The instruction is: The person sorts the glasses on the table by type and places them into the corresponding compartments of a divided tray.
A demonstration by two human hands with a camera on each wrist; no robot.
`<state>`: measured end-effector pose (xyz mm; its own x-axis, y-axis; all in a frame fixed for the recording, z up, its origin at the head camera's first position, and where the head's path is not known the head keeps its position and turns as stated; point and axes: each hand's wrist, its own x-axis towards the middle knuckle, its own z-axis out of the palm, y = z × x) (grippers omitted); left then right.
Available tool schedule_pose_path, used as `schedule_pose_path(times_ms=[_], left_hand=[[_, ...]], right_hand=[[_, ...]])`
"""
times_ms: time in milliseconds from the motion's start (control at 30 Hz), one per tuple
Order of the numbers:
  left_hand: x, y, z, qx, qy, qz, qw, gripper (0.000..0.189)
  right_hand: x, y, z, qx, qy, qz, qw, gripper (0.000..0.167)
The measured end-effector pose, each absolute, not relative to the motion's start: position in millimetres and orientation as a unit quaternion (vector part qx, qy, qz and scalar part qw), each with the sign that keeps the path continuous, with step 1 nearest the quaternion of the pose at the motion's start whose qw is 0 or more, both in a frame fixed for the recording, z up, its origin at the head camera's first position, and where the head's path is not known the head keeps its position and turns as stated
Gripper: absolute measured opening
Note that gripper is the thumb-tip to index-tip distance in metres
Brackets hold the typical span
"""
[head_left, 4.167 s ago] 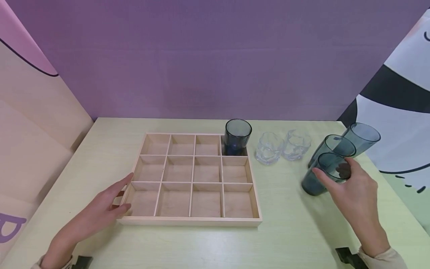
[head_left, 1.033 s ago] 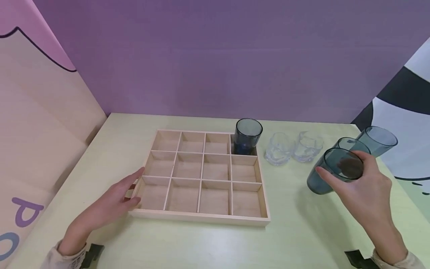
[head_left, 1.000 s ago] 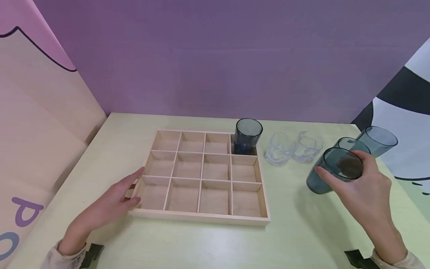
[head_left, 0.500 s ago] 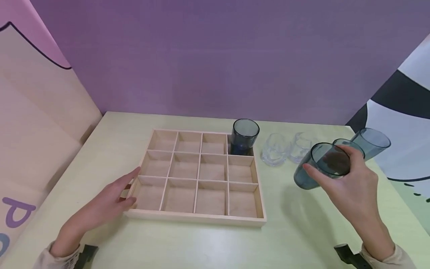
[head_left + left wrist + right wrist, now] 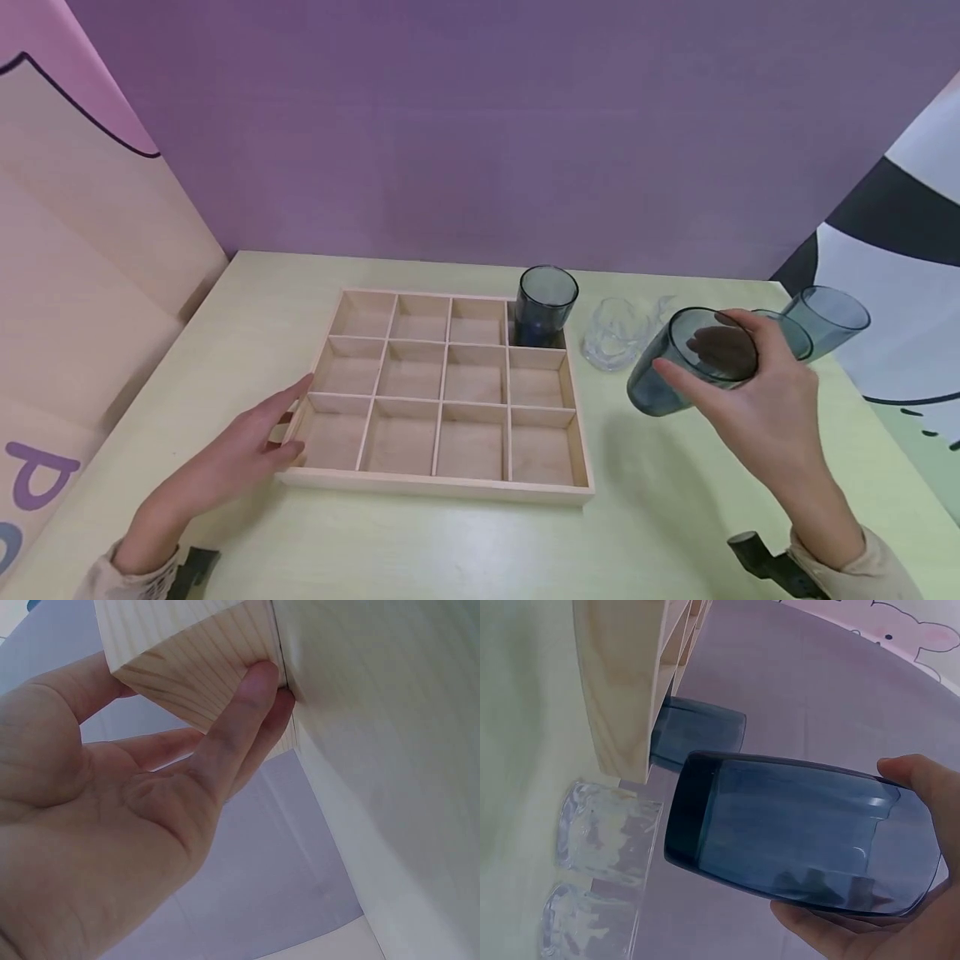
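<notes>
My right hand [image 5: 768, 408] holds a tall blue-tinted drinking glass [image 5: 651, 385] near its rim, thumb on one side and fingers on the other. The glass is raised above the table, right of a wooden compartment tray [image 5: 438, 486]. In the right wrist view, the held glass [image 5: 795, 832] has a thick dark base. Against the tray's left side rests my left hand [image 5: 228, 458]; the left wrist view shows fingertips [image 5: 259, 679] touching its wooden wall. Another blue glass [image 5: 543, 310] stands upright in the tray's back-right compartment. The other compartments hold nothing.
Beside the tray stand two clear glasses [image 5: 610, 337]; the held glass and right hand partly cover the farther one. Two more tall blue glasses [image 5: 831, 315] stand at the right table edge, one mostly behind my right hand. A purple backdrop [image 5: 480, 142] rises behind the table.
My right hand has lifted the tall blue glass from beside the other two and carried it left toward the tray. The left hand stays at the tray's left side.
</notes>
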<state>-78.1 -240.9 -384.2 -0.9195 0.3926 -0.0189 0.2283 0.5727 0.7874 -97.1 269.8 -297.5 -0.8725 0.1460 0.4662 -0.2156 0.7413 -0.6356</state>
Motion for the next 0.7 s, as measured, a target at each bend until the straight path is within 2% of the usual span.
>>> schedule_pose_path(times_ms=[300,700], left_hand=[[-78,-241,-384,0.176,0.883,0.426,0.095,0.078],[-78,-240,-382,0.171,0.886,0.419,0.099,0.078]], right_hand=[[-102,251,-292,0.064,-0.895,0.360,0.257,0.079],[-112,223,-278,0.101,-0.885,0.375,0.257,0.075]])
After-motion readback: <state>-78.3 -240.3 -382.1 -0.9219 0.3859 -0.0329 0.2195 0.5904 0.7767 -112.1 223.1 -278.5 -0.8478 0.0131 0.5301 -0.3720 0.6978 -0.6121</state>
